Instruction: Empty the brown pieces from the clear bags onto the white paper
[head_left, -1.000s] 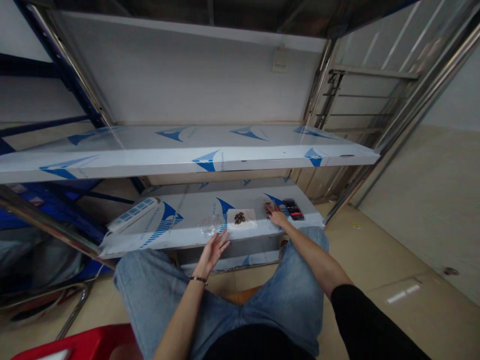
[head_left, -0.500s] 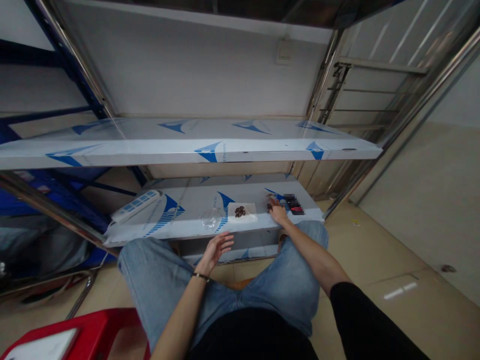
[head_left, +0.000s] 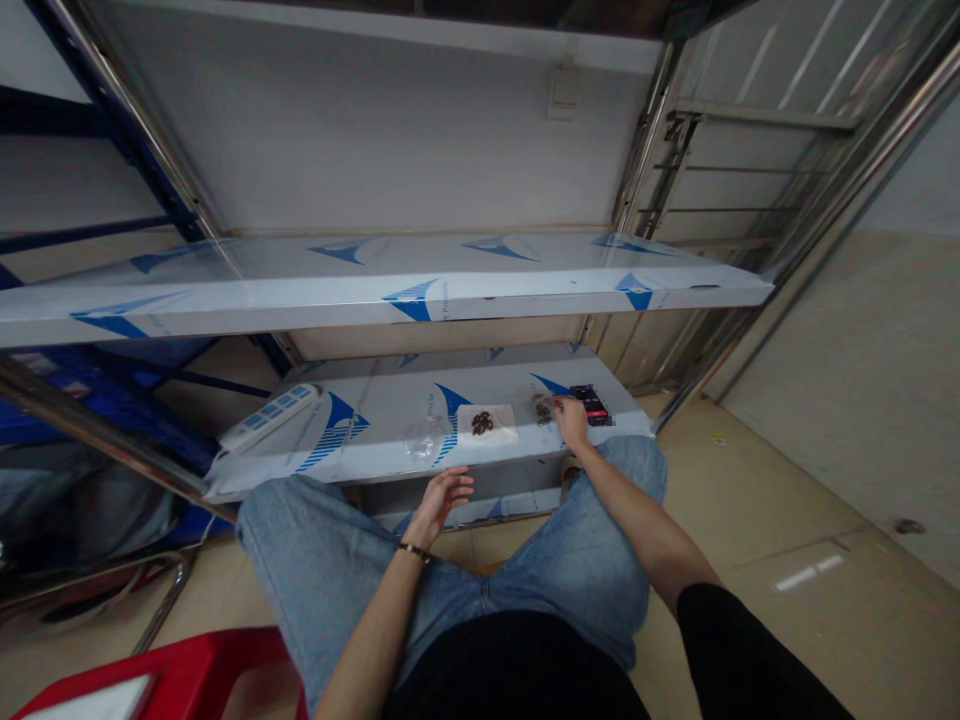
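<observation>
My left hand (head_left: 441, 500) hovers in front of the lower shelf's edge, palm turned inward, fingers apart with nothing in them. On the shelf, my right hand (head_left: 573, 420) has its fingers drawn together beside a clear dish (head_left: 537, 404) of small dark brown pieces; whatever the fingertips may hold is too small to make out. Just beyond that hand lies a black box with a red band (head_left: 594, 404). To the left, a small heap of dark brown pieces (head_left: 481, 422) rests on a white sheet (head_left: 504, 424). Left of the sheet stands a clear, round plastic dish (head_left: 424, 438).
The lower shelf (head_left: 390, 385) is covered in film printed with blue arrows. A white power strip (head_left: 268, 418) lies at its left end. Above it juts the upper shelf (head_left: 315, 305). A red stool (head_left: 187, 665) stands at lower left.
My right hand has shifted slightly right, from over the dish of brown pieces to its right side, uncovering more of those pieces. The left hand has barely moved.
</observation>
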